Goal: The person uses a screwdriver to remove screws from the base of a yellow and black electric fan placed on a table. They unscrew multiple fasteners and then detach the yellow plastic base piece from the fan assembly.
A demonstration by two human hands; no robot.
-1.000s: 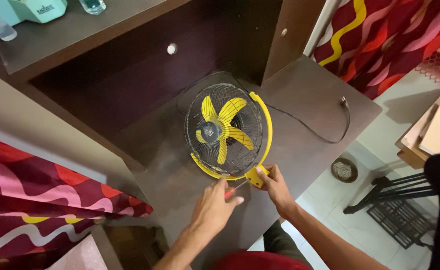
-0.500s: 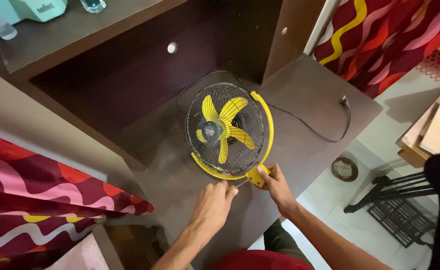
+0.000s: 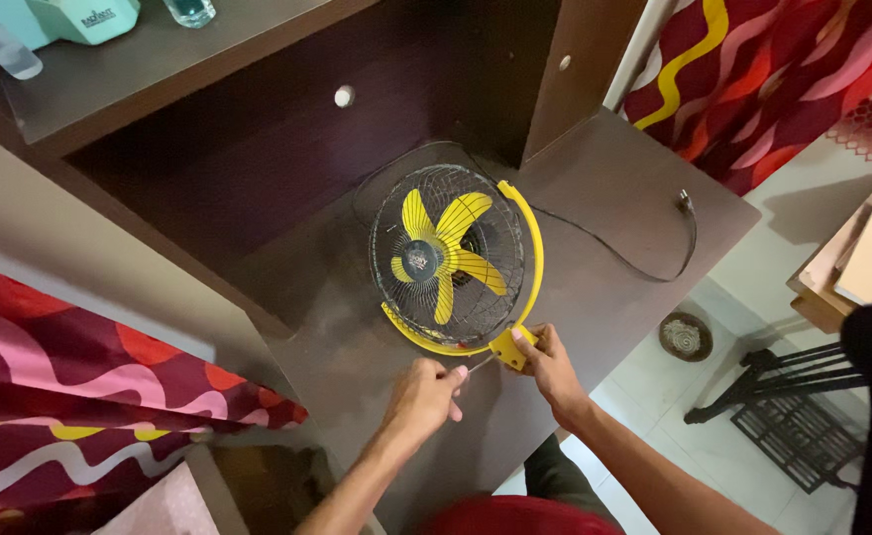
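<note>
On the dark wooden desk (image 3: 634,178), a small yellow fan (image 3: 451,260) lies with its wire grille facing up. At the fan's 5 o'clock, the right hand (image 3: 547,365) pinches the yellow bracket end (image 3: 508,348). At 6 o'clock, the left hand (image 3: 423,396) is closed around a screwdriver (image 3: 477,366), whose tip points at the bracket. A black power cord (image 3: 654,272) trails toward 3 o'clock.

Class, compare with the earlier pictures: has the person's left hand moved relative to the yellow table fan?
Yes. The left hand has closed tighter over the red-handled screwdriver, hiding its handle, and shifted slightly down the dark wooden desk, away from the yellow table fan.
</note>
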